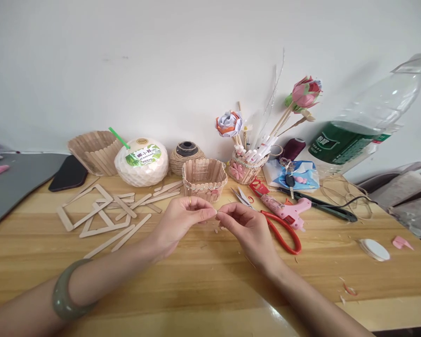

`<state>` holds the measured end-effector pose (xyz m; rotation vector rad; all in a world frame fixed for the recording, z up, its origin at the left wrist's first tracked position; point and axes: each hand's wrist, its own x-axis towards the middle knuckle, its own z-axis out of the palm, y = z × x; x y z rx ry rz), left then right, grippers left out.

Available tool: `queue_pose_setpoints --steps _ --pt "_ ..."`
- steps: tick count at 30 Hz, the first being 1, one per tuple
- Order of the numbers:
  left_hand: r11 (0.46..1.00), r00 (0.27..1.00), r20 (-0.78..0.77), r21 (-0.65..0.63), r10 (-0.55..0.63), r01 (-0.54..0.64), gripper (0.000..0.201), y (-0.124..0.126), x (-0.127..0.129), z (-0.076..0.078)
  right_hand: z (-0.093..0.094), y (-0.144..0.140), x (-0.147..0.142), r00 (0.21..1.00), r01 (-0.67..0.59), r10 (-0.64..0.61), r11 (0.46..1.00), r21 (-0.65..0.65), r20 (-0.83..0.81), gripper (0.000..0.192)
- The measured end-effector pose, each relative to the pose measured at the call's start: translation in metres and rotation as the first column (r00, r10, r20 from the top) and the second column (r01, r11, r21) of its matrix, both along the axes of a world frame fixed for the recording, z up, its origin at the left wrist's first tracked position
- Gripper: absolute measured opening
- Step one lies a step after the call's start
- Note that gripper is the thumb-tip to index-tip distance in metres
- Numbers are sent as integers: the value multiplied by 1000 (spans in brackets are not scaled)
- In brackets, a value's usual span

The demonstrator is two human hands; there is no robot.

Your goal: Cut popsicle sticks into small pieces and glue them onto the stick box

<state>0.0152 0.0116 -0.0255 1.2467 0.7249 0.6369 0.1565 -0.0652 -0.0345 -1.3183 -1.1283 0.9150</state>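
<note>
My left hand (191, 217) and my right hand (247, 229) meet above the wooden table (182, 290), thumbs and forefingers pinched close together. Whatever is between the fingertips is hidden or too small to name. Just behind my hands stands a small basket of craft sticks (205, 175) with a sparkly trim and a pink decoration. Scissors with red handles (284, 234) lie beside my right hand, their blades pointing away to the left. A pink hot glue gun (291, 213) rests behind the scissors. Loose and joined craft sticks (105, 224) are spread left of my left hand.
Along the wall stand a larger stick basket (91, 152), a white coconut with a straw (142, 164), a twine spool (185, 157) and a pen holder with paper flowers (247, 166). A big plastic bottle (351, 131) leans at right. A phone (68, 173) lies at left.
</note>
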Motion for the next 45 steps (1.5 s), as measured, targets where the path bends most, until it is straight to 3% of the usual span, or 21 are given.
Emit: queue_pose_setpoints --steps 3,5,7,10,12,16,19,21,24,26,29,32,40,45 --pt "998 1000 -12 49 26 -25 11 2 -1 5 1 -2 2 995 -14 12 1000 22 98 16" --pt "993 996 5 80 85 -85 13 5 -2 8 0 -4 4 954 -103 98 995 3 283 10" --pt "987 991 23 83 133 -135 14 8 -3 10 -3 -5 7 833 -250 252 966 -71 493 2" --pt "987 990 8 81 138 -138 14 11 -5 11 -9 -4 7 616 -374 402 906 -199 678 10" --pt "989 993 10 89 120 -120 13 12 -5 11 -12 -3 4 552 -375 418 897 -232 721 10" --pt "992 996 25 91 83 -85 10 11 -4 11 -14 -3 0 500 -367 409 898 -242 763 12" --pt "992 996 29 92 87 -89 10 13 -4 9 -13 -3 2 566 -359 377 913 -192 733 13" --pt "992 996 40 97 80 -83 10 14 -4 7 -10 -3 6 692 -313 327 939 -140 644 12" --pt "993 998 37 100 53 -57 10 12 -4 5 -2 -1 11 924 -157 168 986 -59 344 16" --pt "996 998 21 77 52 -54 11 8 -3 4 2 0 11 996 -32 35 999 -32 84 20" --pt "997 998 -1 21 68 -68 11 0 0 4 3 -1 6 988 48 -55 997 -54 -144 26" --pt "997 997 -4 -5 72 -72 12 -6 3 5 1 -2 0 969 19 -43 995 -100 -242 30" --pt "997 997 -25 51 68 -66 12 -10 4 3 1 -6 -6 964 -33 -5 990 -139 -265 34" --pt "985 995 -57 152 87 -77 12 -11 3 2 -2 -6 -7 957 -55 12 988 -142 -289 33"
